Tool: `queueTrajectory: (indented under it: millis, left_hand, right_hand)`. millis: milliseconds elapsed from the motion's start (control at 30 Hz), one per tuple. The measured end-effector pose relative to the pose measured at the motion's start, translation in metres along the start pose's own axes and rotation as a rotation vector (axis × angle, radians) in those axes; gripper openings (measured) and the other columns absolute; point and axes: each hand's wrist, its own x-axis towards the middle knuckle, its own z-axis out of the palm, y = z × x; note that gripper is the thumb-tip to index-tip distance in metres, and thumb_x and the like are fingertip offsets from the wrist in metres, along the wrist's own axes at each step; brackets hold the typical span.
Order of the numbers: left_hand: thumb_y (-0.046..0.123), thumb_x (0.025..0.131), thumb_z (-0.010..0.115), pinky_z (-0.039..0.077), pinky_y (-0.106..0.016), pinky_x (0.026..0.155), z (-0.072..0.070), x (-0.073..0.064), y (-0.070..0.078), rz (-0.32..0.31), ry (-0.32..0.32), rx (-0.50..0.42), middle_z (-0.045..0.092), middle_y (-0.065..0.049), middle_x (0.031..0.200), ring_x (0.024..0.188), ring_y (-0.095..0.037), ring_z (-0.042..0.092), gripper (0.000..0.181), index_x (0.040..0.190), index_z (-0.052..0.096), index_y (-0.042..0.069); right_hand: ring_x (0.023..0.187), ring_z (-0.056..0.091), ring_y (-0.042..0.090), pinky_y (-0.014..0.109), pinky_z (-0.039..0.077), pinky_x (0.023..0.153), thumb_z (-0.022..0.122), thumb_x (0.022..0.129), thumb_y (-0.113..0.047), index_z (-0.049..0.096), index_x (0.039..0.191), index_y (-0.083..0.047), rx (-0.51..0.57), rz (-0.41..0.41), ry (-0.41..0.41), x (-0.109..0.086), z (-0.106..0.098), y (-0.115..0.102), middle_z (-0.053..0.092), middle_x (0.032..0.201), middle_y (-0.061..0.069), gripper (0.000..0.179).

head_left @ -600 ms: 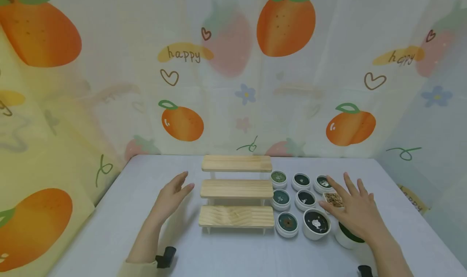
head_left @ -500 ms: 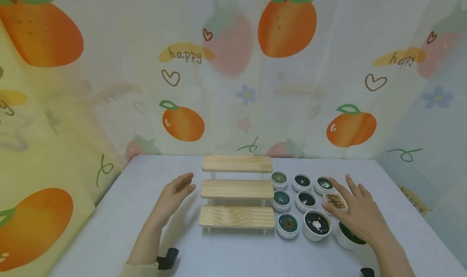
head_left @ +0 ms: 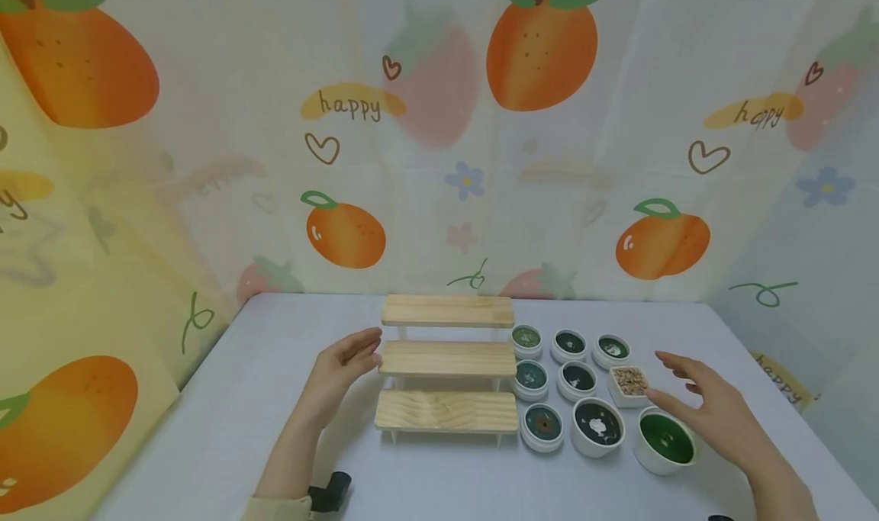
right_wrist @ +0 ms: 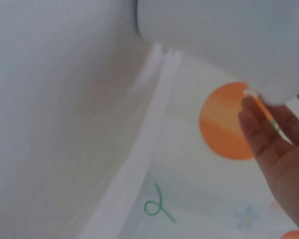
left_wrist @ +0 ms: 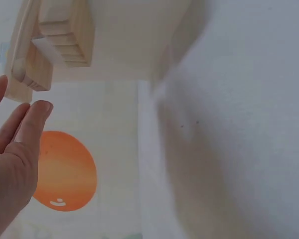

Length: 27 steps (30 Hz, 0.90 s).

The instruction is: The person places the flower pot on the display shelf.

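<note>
A three-tier wooden display stand with white legs stands mid-table. My left hand is at its left side, fingers extended, fingertips right by the end of the middle shelf. In the left wrist view the fingers lie just below the wooden shelf ends. To the right, my right hand hovers with thumb and fingers spread and holds nothing. Its thumb is near a white square dish of tan granules and above a white cup with a green inside. A blurred white vessel overlaps its fingertips in the right wrist view.
Several round white tubs with dark or green tops, such as a front tub, stand in rows right of the stand. A taller white cup with a dark top is in the front row. A fruit-printed cloth hangs behind the white table.
My left hand has moved right, up to the stand. My right hand has drawn back to the right, uncovering the square dish and the green cup.
</note>
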Motion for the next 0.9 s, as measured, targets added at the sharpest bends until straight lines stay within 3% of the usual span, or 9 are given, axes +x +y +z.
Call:
queueTrajectory:
  millis: [100,167,233,333,400,600,733,867,900]
  left_hand:
    - [0.012,0.093,0.067,0.049,-0.014,0.102,0.002,0.001,-0.003,-0.014,-0.008,-0.042,0.047,-0.018,0.152,0.142,-0.03,0.045,0.055,0.143,0.047,0.002]
    - [0.012,0.093,0.067,0.049,-0.015,0.102,0.004,0.001,-0.004,-0.021,-0.01,-0.052,0.047,-0.018,0.152,0.142,-0.03,0.045,0.055,0.143,0.047,0.002]
    - [0.011,0.092,0.067,0.05,-0.016,0.102,0.005,0.002,-0.005,-0.025,-0.005,-0.057,0.048,-0.016,0.151,0.142,-0.029,0.045,0.055,0.143,0.048,0.002]
    - [0.01,0.093,0.067,0.05,-0.016,0.102,0.007,0.003,-0.005,-0.036,-0.001,-0.062,0.05,-0.014,0.15,0.141,-0.028,0.047,0.054,0.143,0.049,0.003]
    - [0.009,0.093,0.066,0.05,-0.015,0.101,0.007,0.003,-0.005,-0.036,0.0,-0.064,0.049,-0.015,0.151,0.141,-0.028,0.047,0.053,0.143,0.048,0.003]
    - [0.008,0.093,0.066,0.051,-0.013,0.098,0.009,0.004,-0.004,-0.036,0.011,-0.068,0.05,-0.016,0.15,0.139,-0.028,0.048,0.053,0.142,0.049,0.001]
    - [0.006,0.093,0.065,0.051,-0.012,0.097,0.01,0.004,-0.003,-0.04,0.016,-0.077,0.05,-0.016,0.15,0.138,-0.026,0.051,0.052,0.142,0.049,0.001]
    - [0.004,0.093,0.064,0.051,-0.012,0.097,0.01,0.004,-0.003,-0.05,0.012,-0.103,0.049,-0.016,0.151,0.139,-0.026,0.049,0.052,0.142,0.048,0.0]
    - [0.004,0.093,0.064,0.051,-0.012,0.098,0.01,0.004,-0.003,-0.051,0.012,-0.109,0.049,-0.016,0.151,0.139,-0.027,0.049,0.053,0.143,0.048,0.0]
  right_hand:
    - [0.121,0.051,0.04,0.041,0.056,0.09,0.066,0.091,-0.049,0.043,0.145,-0.007,0.059,0.037,-0.03,-0.001,-0.003,0.011,0.053,0.139,0.026,0.072]
    - [0.116,0.057,0.021,0.027,0.057,0.081,0.066,0.092,-0.044,0.045,0.142,-0.007,0.106,0.033,-0.047,-0.002,-0.004,0.019,0.057,0.135,0.022,0.066]
    - [0.108,0.059,0.004,0.017,0.054,0.078,0.066,0.094,-0.036,0.048,0.139,-0.005,0.169,-0.004,-0.066,-0.003,-0.004,0.028,0.064,0.127,0.003,0.057]
    - [0.098,0.054,-0.017,0.014,0.054,0.078,0.065,0.094,-0.02,0.051,0.134,-0.001,0.277,-0.098,-0.085,-0.003,-0.003,0.042,0.063,0.117,-0.021,0.046]
    - [0.101,0.056,-0.016,0.016,0.055,0.078,0.063,0.095,-0.017,0.05,0.134,0.001,0.339,-0.114,-0.133,-0.004,-0.003,0.049,0.058,0.113,-0.033,0.045]
    - [0.106,0.051,-0.019,0.018,0.054,0.081,0.062,0.093,-0.019,0.044,0.14,0.0,0.462,-0.03,-0.333,-0.005,-0.005,0.06,0.057,0.119,-0.034,0.054]
    - [0.109,0.047,-0.022,0.02,0.053,0.082,0.065,0.091,-0.017,0.042,0.141,-0.001,0.502,-0.028,-0.404,-0.005,-0.003,0.065,0.056,0.122,-0.034,0.057]
    - [0.112,0.041,-0.025,0.048,0.053,0.094,0.067,0.088,-0.014,0.044,0.14,-0.002,0.521,-0.053,-0.457,-0.004,0.0,0.07,0.056,0.125,-0.032,0.059]
    - [0.113,0.039,-0.025,0.05,0.052,0.095,0.067,0.087,-0.013,0.044,0.141,-0.003,0.522,-0.055,-0.476,-0.003,0.0,0.07,0.055,0.127,-0.032,0.059]
